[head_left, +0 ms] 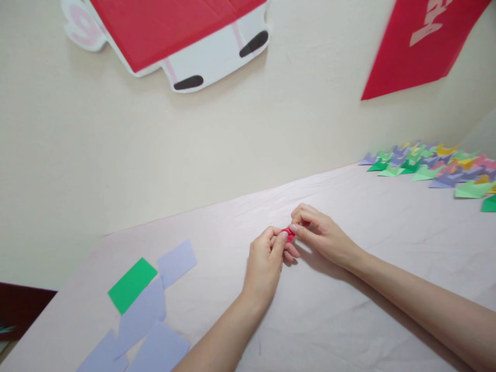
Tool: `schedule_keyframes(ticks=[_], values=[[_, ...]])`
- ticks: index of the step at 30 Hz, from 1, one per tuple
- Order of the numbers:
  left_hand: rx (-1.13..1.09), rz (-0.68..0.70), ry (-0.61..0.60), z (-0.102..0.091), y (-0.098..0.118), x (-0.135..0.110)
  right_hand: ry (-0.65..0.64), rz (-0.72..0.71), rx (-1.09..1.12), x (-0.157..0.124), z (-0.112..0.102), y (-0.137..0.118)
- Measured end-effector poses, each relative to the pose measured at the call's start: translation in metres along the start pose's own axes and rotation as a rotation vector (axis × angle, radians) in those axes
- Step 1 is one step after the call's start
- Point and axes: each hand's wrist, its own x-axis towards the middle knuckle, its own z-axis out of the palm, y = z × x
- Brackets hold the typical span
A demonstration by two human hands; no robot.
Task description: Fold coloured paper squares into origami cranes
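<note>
A small piece of folded red paper (289, 235) is pinched between both hands above the cloth-covered table. My left hand (270, 253) grips its left side between thumb and index finger, the other fingers curled beneath. On its right side, my right hand (315, 227) pinches the edge with thumb and fingertips. Most of the paper is hidden by the fingers, so its exact folded shape cannot be made out.
Loose lavender paper sheets (143, 310) and a green sheet (133, 285) lie at the lower left. Several folded paper figures (426, 168) in many colours stand at the back right. A wall (217, 139) with red decorations (422, 51) borders the table (372, 222).
</note>
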Motion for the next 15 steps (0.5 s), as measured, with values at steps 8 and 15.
schedule_keyframes(ticks=[8, 15], values=[[0.037, -0.031, -0.023, -0.005, 0.003, 0.001, -0.021, -0.039, -0.096, 0.002, -0.003, 0.001], [0.32, -0.013, 0.036, -0.011, 0.005, -0.002, -0.041, 0.006, -0.12, -0.003, 0.003, -0.002]])
